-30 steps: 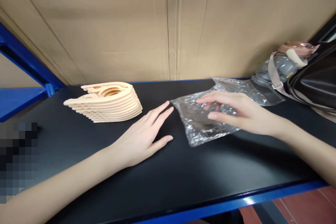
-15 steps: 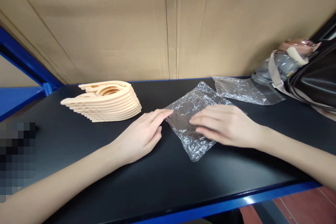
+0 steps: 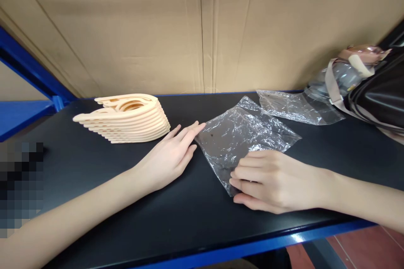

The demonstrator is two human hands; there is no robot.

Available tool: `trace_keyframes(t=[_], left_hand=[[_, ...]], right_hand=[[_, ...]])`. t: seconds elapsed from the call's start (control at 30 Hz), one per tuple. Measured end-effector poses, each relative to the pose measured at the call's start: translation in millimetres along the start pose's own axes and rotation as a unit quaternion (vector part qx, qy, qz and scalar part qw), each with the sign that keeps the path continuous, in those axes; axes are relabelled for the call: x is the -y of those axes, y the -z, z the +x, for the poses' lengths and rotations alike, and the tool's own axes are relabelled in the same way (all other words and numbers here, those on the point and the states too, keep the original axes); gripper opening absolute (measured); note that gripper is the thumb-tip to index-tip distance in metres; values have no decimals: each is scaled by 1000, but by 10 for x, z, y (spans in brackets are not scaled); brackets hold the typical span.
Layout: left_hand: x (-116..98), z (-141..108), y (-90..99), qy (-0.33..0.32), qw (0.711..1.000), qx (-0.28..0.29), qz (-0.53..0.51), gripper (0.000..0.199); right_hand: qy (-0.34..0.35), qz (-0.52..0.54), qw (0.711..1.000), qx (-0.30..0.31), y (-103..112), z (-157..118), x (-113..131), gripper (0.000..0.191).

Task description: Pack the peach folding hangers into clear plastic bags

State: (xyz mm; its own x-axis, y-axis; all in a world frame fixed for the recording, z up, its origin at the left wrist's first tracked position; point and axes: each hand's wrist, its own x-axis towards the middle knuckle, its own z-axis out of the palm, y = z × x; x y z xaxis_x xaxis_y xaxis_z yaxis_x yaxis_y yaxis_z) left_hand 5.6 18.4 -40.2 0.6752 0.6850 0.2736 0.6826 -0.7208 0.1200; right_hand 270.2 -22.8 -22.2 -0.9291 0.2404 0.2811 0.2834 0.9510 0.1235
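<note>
A person's left hand (image 3: 168, 153), fingers spread, touches the left corner of a clear plastic sheet (image 3: 232, 134) on a black bench (image 3: 189, 222); the right hand (image 3: 273, 183) covers its near corner, fingers bent, any pinch impossible to tell.

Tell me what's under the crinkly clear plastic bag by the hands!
The flat black tabletop shows through the bag; what the bare right hand covers can't be seen.
</note>
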Motion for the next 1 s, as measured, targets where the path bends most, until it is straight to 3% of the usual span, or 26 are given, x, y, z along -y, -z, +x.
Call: trace_keyframes(t=[0.33, 0.5, 0.83, 1.0], left_hand=[[19, 17, -38, 16, 1000, 15, -14, 48], [37, 35, -47, 22, 999, -31, -35, 43], [67, 30, -42, 15, 995, -95, 18, 25], [61, 22, 0, -31, 991, -108, 77, 23]], right_hand=[[8, 1, 999, -32, -21, 33, 109, 33], [5, -49, 997, -66, -122, 49, 151, 22], [-148, 32, 959, -241, -90, -66, -174, 16], [-130, 9, 957, -257, -108, -118, -266, 14]])
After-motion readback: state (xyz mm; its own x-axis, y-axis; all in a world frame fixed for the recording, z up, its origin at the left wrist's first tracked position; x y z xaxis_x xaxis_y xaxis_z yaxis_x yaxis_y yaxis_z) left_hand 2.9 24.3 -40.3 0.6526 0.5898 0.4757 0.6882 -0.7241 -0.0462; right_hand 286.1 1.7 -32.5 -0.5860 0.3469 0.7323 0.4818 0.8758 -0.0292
